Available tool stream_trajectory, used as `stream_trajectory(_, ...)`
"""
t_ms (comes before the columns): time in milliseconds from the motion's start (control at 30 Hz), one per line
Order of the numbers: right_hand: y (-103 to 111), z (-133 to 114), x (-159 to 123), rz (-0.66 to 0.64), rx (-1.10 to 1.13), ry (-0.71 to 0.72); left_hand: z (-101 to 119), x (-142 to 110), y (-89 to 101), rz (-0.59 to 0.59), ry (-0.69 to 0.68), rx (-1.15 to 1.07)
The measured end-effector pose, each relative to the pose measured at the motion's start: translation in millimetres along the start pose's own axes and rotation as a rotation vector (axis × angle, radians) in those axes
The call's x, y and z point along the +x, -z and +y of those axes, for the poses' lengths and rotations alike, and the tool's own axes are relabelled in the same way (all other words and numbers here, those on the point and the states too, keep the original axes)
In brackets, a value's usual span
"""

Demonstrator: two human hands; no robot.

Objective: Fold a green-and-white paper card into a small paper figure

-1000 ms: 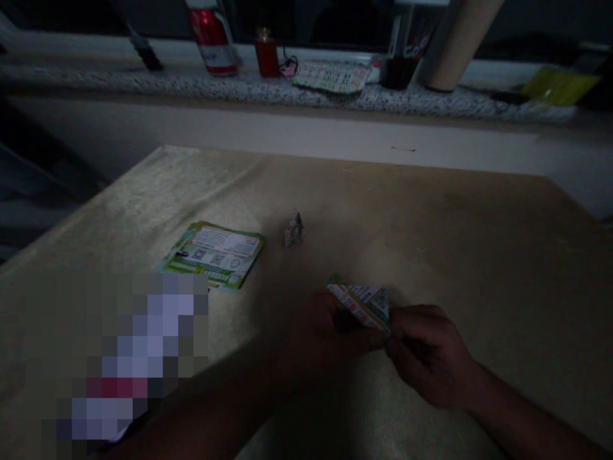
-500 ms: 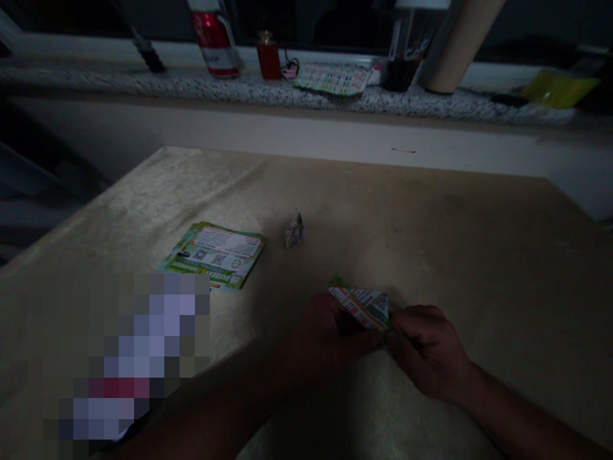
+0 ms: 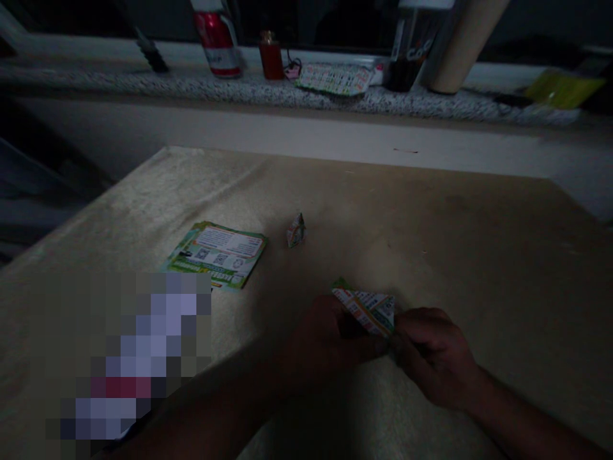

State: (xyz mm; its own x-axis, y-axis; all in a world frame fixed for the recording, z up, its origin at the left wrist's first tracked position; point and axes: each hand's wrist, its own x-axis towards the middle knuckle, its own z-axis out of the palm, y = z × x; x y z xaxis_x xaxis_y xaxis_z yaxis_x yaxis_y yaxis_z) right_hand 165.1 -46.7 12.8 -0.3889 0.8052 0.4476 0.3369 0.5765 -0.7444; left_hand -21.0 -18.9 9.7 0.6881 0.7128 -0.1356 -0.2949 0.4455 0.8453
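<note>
Folded paper [image 3: 368, 309] is resting between the two hands, above the near middle of the table [image 3: 454, 223]; it is forming a flat, crisp-edged triangle, its thin printed surface showing white, orange and green diagonal bands, with a green tip poking out at its upper left. The left hand [image 3: 320, 338] is grasping it from the left and below, the thumb stretching along beneath the lower edge toward the bottom corner; the other fingers are sinking into shadow, so how they are curling I cannot tell. The right hand [image 3: 438, 358] is pinching that same bottom corner between thumb and bent forefinger, the remaining fingers folding in behind.

Farther off, a small folded piece [image 3: 295, 231] of similarly printed paper is standing up in a pointed, faceted shape. To its left, a stack of leaflets [image 3: 220, 252], green and white, is lying flat with its edges slightly fanning. The table is wearing a dull, yellowish-beige covering, creasing softly toward the far left. Behind, a speckled, stone-like sill [image 3: 191, 83] is carrying a rounded red-and-white container [image 3: 219, 48], a squarish red bottle [image 3: 271, 59], a wrinkled printed packet [image 3: 334, 79], a clear vessel [image 3: 405, 70] with dark contents, and a smooth tan cylinder [image 3: 467, 48].
</note>
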Motion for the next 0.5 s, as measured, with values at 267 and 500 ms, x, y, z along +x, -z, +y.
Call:
stream_trajectory(267,12,10,-3,0.052,0.063,-0.159,-2,-1,-0.2,-0.081,0.051,0.095)
stream_trajectory(500,3,0,4,0.113,0.131,-0.264,0,-3,0.3,-0.049,0.041,0.470)
